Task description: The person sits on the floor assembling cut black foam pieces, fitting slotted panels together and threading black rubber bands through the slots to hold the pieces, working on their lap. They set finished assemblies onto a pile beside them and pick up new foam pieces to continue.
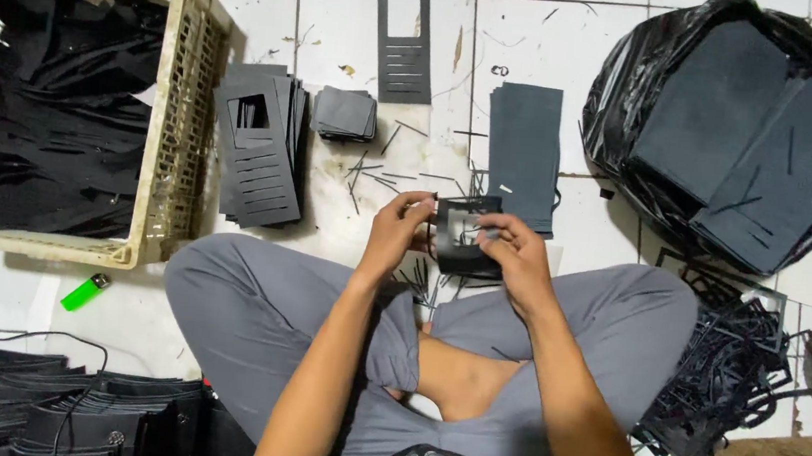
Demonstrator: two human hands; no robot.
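Note:
Both hands hold a small black die-cut foam sheet [463, 236] above my crossed legs in grey trousers. My left hand [395, 232] grips its left edge with fingers curled over the top. My right hand [516, 255] grips its right side, thumb pressed near a cut-out window. Thin black strips [384, 173] lie scattered on the white tile floor just beyond the hands.
A cream plastic crate [180, 84] full of black scraps stands at left. A stack of slotted sheets [259, 147], small squares [345, 113], a single slotted sheet [404, 42] and a plain stack [522, 155] lie ahead. A black bag [644, 72] holds large sheets. Offcut frames [728, 372] pile at right; a green lighter [85, 292] at left.

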